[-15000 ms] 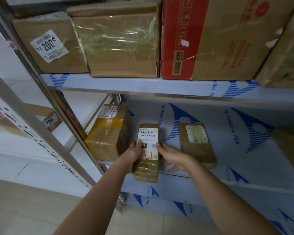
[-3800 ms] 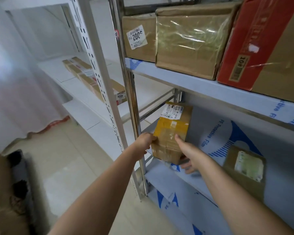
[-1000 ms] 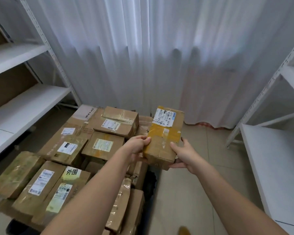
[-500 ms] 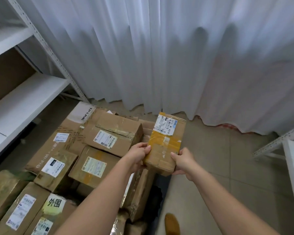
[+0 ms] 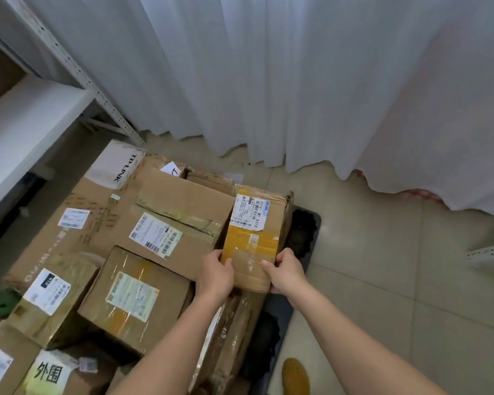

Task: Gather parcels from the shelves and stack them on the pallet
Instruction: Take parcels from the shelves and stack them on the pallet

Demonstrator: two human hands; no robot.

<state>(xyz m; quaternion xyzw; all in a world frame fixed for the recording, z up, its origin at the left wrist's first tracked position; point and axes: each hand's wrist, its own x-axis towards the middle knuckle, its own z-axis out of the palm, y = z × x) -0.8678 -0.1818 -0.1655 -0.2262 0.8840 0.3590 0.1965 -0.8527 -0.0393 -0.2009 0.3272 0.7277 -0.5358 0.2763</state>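
Bare forearms (image 5: 351, 334) (sleeveless), tan shoe (image 5: 295, 376)

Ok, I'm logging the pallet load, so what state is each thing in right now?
Yellow-taped parcel: sealed, label up, held at its near end.
Left hand: grips the parcel's left edge.
Right hand: grips its right edge.
Stacked parcels: taped shut, lying flat.
Pallet: loaded, right edge bare.

Free: beige tiled floor (image 5: 382, 266) lay bare on the right | Blocked: stacked brown cardboard parcels (image 5: 166, 223) crowded the black plastic pallet (image 5: 311, 223) on the left
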